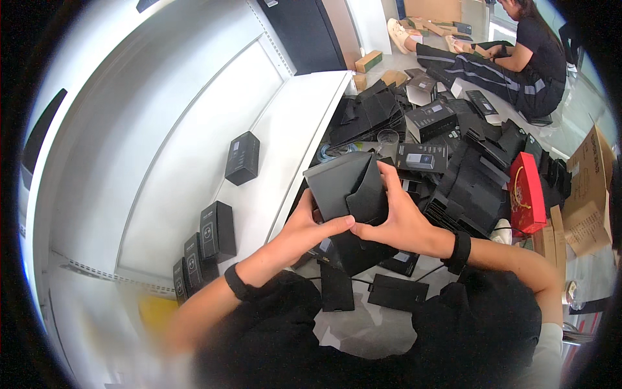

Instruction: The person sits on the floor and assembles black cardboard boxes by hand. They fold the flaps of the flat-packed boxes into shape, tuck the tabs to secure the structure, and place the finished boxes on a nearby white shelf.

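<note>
Between both hands I hold a black cardboard box (pixel 340 188), its flaps partly folded at the end facing me. My left hand (pixel 304 223) grips its left side, thumb pressed along the lower edge. My right hand (pixel 402 211) wraps the right side, and the two thumbs nearly meet at the bottom. Fingers behind the box are partly hidden. Just beyond it, on the floor, lies a printed black box (pixel 421 157) with a device pictured on it. Flat black cardboard pieces (pixel 396 293) lie near my lap.
A white shelf (pixel 285 139) on the left bears a single black box (pixel 242 158) and several more (pixel 217 231). Flattened black cartons (pixel 470 188) heap across the floor. To the right are a red gift box (pixel 528 193) and brown cartons (pixel 586 188). Another person (pixel 518 65) sits at the far right.
</note>
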The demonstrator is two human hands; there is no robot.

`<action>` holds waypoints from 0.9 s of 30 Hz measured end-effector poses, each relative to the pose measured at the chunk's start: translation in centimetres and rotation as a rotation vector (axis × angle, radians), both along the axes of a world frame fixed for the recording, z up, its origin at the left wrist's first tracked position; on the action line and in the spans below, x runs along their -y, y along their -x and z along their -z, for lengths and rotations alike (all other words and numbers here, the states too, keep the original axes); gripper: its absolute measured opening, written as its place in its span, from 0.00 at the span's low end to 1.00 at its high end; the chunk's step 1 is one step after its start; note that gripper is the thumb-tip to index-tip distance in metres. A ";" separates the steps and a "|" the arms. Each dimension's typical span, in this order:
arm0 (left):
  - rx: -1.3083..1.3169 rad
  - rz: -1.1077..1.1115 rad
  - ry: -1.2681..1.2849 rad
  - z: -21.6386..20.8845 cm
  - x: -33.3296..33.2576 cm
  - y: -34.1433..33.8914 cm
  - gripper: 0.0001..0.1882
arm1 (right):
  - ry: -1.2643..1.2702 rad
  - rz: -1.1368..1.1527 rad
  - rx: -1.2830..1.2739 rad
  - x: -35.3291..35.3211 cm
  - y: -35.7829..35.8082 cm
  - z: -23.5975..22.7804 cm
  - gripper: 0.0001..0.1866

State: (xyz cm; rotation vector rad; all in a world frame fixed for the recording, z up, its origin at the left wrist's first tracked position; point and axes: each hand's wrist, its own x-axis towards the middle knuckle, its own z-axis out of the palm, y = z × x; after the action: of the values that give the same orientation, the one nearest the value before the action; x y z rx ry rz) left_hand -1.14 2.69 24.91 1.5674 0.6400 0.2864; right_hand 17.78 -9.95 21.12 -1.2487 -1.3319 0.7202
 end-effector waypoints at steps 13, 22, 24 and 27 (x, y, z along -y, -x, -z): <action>0.038 -0.043 -0.008 0.6 0.3 1.6 0.51 | 0.023 -0.116 -0.008 -0.7 -0.5 0.8 0.56; 0.000 -0.121 -0.145 -0.2 0.6 1.8 0.52 | 0.084 -0.218 -0.166 -0.8 -1.0 0.9 0.53; 0.009 -0.137 -0.161 -0.3 0.6 1.8 0.53 | 0.067 -0.225 -0.166 -0.9 -1.0 1.0 0.52; 0.005 -0.125 -0.148 -0.2 0.2 2.0 0.53 | 0.081 -0.255 -0.211 -0.9 -0.8 1.4 0.51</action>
State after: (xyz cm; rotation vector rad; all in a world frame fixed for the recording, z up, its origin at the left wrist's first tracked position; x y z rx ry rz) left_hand -3.16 2.45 25.06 1.6701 0.7278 0.4399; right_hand 18.61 -9.10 19.71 -1.0427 -1.3087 1.0657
